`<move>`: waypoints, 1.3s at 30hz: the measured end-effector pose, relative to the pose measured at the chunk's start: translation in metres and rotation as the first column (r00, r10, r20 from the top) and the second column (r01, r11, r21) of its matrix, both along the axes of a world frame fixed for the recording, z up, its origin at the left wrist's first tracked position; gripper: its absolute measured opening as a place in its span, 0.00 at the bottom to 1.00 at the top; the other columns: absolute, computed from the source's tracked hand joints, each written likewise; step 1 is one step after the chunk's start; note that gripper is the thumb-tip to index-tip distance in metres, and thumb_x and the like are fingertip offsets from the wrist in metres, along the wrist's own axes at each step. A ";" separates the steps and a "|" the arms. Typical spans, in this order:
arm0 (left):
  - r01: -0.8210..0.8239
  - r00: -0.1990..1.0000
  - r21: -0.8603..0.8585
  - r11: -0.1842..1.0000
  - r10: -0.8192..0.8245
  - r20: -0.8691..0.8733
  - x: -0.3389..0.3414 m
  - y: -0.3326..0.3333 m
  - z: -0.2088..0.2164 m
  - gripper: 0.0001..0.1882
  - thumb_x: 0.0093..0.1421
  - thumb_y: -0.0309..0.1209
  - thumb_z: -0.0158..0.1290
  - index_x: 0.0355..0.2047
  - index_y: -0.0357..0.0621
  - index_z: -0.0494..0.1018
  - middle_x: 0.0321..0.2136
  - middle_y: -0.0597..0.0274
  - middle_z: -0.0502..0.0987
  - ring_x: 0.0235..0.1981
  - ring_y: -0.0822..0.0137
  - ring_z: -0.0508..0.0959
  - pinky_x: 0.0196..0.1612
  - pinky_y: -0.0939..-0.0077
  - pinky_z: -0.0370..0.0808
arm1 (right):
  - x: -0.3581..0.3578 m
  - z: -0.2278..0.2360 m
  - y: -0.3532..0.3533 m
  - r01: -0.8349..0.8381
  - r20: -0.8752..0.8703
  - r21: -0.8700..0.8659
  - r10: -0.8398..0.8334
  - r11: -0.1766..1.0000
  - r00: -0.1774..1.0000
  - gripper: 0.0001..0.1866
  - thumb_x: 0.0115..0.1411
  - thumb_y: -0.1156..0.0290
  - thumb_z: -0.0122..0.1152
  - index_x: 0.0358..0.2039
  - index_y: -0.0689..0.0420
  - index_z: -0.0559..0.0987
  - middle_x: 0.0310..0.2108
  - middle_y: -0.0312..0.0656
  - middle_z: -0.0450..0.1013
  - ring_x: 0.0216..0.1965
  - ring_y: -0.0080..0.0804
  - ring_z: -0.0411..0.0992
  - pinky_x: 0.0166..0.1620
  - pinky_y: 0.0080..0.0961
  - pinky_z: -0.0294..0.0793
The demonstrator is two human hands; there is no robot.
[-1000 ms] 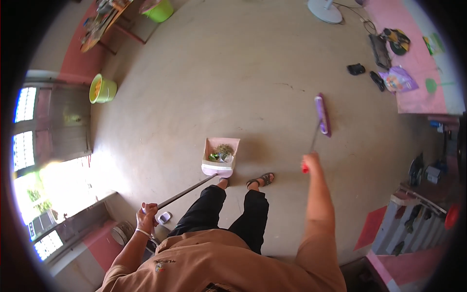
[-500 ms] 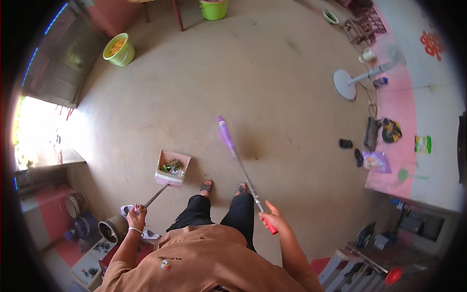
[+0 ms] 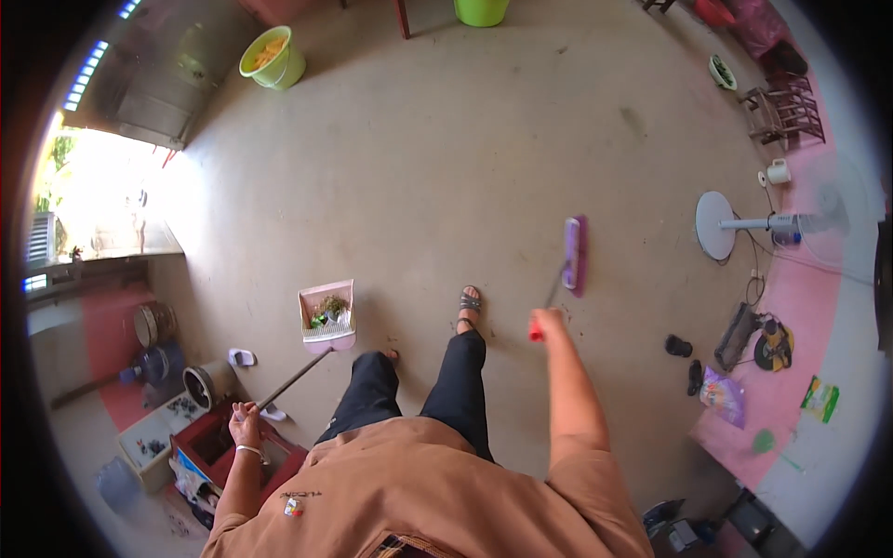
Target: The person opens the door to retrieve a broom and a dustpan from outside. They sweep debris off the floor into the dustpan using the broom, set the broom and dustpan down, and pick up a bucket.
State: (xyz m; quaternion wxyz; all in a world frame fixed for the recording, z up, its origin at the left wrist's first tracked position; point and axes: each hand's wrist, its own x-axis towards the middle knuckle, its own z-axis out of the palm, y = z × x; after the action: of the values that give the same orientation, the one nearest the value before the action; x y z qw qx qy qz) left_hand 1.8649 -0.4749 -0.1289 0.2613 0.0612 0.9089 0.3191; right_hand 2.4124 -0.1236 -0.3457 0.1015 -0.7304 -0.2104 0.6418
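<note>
Head view: the person's left hand is closed around the upper end of the dark handle of a dustpan. The right hand, on an extended arm, is closed around the red grip of a broom; slight blur hides the exact finger placement. The hands are well apart.

The dustpan, pale pink with a ribbed edge, sits ahead of the left hand, left of the person's feet. It contains greenish-brown scraps and a pale piece beside them. Whether its base touches the floor cannot be told.

The purple broom head is ahead of the right hand, to the right of the dustpan and well apart from it; floor contact cannot be confirmed. The right foot wears a dark strapped sandal; the left foot is largely hidden by the trouser leg.

Farther out, at upper left, a light green bucket holds orange contents. At right stands a white fan, with black shoes and a purple bag nearer the person.
</note>
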 end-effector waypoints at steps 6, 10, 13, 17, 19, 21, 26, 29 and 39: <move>-0.168 0.984 -0.075 0.983 0.172 0.048 -0.011 0.027 0.019 0.10 0.50 0.32 0.55 0.32 0.43 0.71 0.16 0.69 0.67 0.08 0.77 0.62 0.08 0.81 0.61 | -0.151 0.068 -0.027 -0.219 -0.164 -0.067 0.206 0.973 0.965 0.34 0.49 0.79 0.51 0.56 0.61 0.50 0.18 0.42 0.67 0.12 0.28 0.65 0.13 0.25 0.67; -0.195 0.973 -0.098 0.976 0.205 0.109 -0.046 0.049 0.014 0.10 0.50 0.31 0.55 0.32 0.42 0.72 0.17 0.69 0.68 0.08 0.77 0.62 0.09 0.80 0.62 | -0.149 0.141 0.030 -0.153 -0.485 -0.161 0.057 0.975 0.873 0.39 0.51 0.77 0.54 0.61 0.61 0.46 0.17 0.37 0.65 0.13 0.24 0.64 0.14 0.22 0.65; -0.270 0.948 -0.158 0.950 0.291 0.130 -0.059 0.060 0.008 0.09 0.50 0.31 0.54 0.32 0.42 0.71 0.17 0.69 0.67 0.09 0.76 0.62 0.09 0.80 0.63 | -0.158 0.171 0.084 -0.192 -0.377 -0.189 0.109 0.963 0.920 0.42 0.51 0.77 0.54 0.63 0.54 0.43 0.17 0.37 0.65 0.13 0.23 0.64 0.14 0.22 0.65; -0.303 0.921 -0.162 0.939 0.333 0.201 -0.091 0.079 -0.004 0.09 0.50 0.31 0.53 0.31 0.41 0.71 0.16 0.68 0.66 0.09 0.75 0.63 0.10 0.80 0.64 | -0.240 0.145 0.191 -0.355 -0.116 0.061 0.360 0.933 0.926 0.20 0.51 0.75 0.53 0.47 0.58 0.64 0.17 0.36 0.66 0.13 0.21 0.63 0.13 0.20 0.65; -0.329 0.901 -0.192 0.925 0.368 0.229 -0.103 0.094 -0.009 0.10 0.49 0.31 0.53 0.32 0.41 0.71 0.16 0.68 0.66 0.09 0.75 0.63 0.10 0.80 0.64 | -0.286 0.115 0.268 -0.377 -0.065 0.119 0.386 0.919 0.920 0.13 0.51 0.75 0.52 0.38 0.58 0.65 0.17 0.37 0.66 0.13 0.23 0.64 0.13 0.21 0.66; -0.386 0.870 -0.223 0.895 0.434 0.236 -0.112 0.104 -0.012 0.11 0.49 0.31 0.53 0.32 0.40 0.71 0.16 0.67 0.66 0.09 0.75 0.63 0.10 0.79 0.64 | -0.322 0.083 0.333 -0.366 0.057 0.164 0.361 0.916 0.931 0.09 0.52 0.75 0.51 0.33 0.58 0.65 0.17 0.38 0.66 0.13 0.24 0.64 0.13 0.22 0.66; -0.432 0.833 -0.249 0.867 0.489 0.258 -0.132 0.145 -0.015 0.12 0.50 0.31 0.53 0.33 0.39 0.71 0.15 0.68 0.66 0.09 0.75 0.63 0.10 0.79 0.65 | -0.410 0.003 0.491 -0.425 0.329 0.120 0.368 0.897 0.870 0.08 0.52 0.74 0.50 0.33 0.62 0.65 0.17 0.42 0.68 0.14 0.28 0.67 0.14 0.25 0.69; -0.503 0.768 -0.282 0.817 0.572 0.288 -0.128 0.162 -0.004 0.13 0.50 0.32 0.55 0.34 0.39 0.70 0.15 0.69 0.65 0.08 0.75 0.63 0.10 0.79 0.63 | -0.446 -0.030 0.518 -0.538 0.279 0.025 0.511 0.842 0.813 0.08 0.51 0.76 0.50 0.31 0.64 0.65 0.16 0.43 0.67 0.14 0.30 0.68 0.14 0.28 0.69; -0.497 0.758 -0.287 0.819 0.571 0.316 -0.152 0.218 -0.015 0.12 0.51 0.34 0.54 0.33 0.41 0.71 0.15 0.70 0.64 0.10 0.76 0.64 0.12 0.80 0.64 | -0.496 0.052 0.294 -0.814 0.033 -0.085 0.819 0.574 0.573 0.23 0.52 0.78 0.51 0.50 0.58 0.59 0.18 0.40 0.66 0.12 0.27 0.66 0.13 0.27 0.68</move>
State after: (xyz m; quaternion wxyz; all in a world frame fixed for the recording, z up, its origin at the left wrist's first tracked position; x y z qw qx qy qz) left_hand 1.7129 -0.2566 -0.1440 0.3382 -0.2904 0.8434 0.3001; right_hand 1.9167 0.1702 -0.2938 -0.2348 -0.5757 -0.5072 0.5968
